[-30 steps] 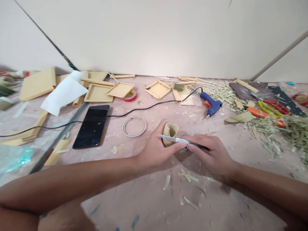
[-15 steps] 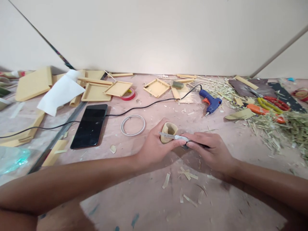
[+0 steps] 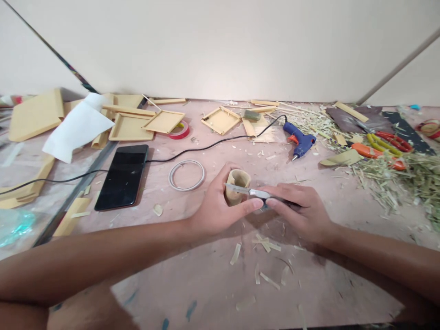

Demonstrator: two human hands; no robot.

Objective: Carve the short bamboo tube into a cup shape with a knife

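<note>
Utility knife (image 3: 256,193) across a hollow tan tube (image 3: 233,198), out in the middle of the littered table (image 3: 192,275)!
Clasps the tube in the left hand (image 3: 216,199), with fingers curled around the far side, thumb stretched along the near side toward the knife, open mouth facing up. Grips the knife in the right hand (image 3: 302,206), with fingers closed firmly around it and the blade (image 3: 237,188) pointing left over the tube's near side; can't tell whether touching. To the left, a white tape ring (image 3: 170,178), then a black phone (image 3: 122,176). Beyond the right hand, a blue glue gun (image 3: 302,142); further right, heaped shavings (image 3: 378,188).
</note>
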